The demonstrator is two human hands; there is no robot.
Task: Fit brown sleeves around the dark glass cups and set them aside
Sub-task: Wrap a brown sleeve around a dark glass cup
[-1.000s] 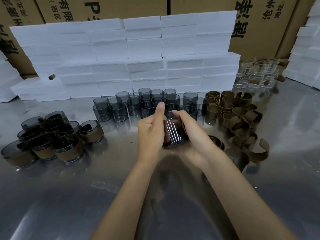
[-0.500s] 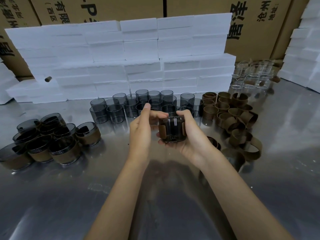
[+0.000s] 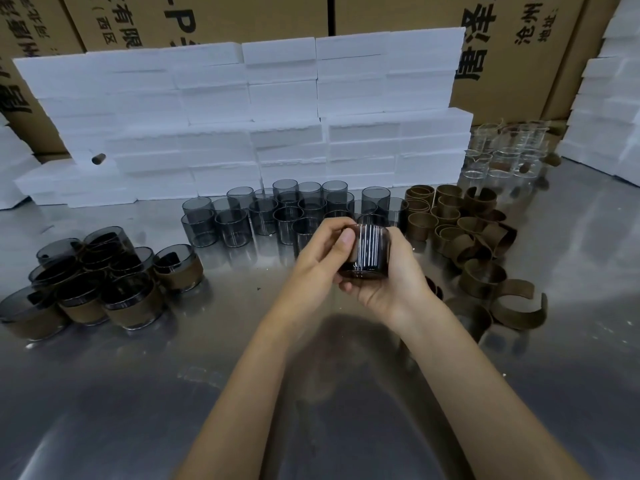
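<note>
I hold one dark glass cup (image 3: pixel 367 251) above the middle of the steel table, with both hands around it. My left hand (image 3: pixel 320 263) grips its left side, thumb on the front wall. My right hand (image 3: pixel 391 282) cups it from the right and below. Whether a brown sleeve is around this cup is hidden by my fingers. Several bare dark cups (image 3: pixel 287 213) stand in a cluster behind my hands. Loose brown sleeves (image 3: pixel 464 230) lie in a pile to the right. Several sleeved cups (image 3: pixel 104 282) stand grouped at the left.
The shiny steel table (image 3: pixel 173 393) fills the near part of the view. White foam blocks (image 3: pixel 242 116) are stacked along the back, with cardboard boxes (image 3: pixel 519 46) behind them. Clear glass cups (image 3: pixel 505 150) stand at the back right. More foam (image 3: pixel 609 98) rises at the right edge.
The cup has turned in my hands, and bright light streaks now show on its front. My left thumb has come down from pointing up and now lies on the cup's wall.
</note>
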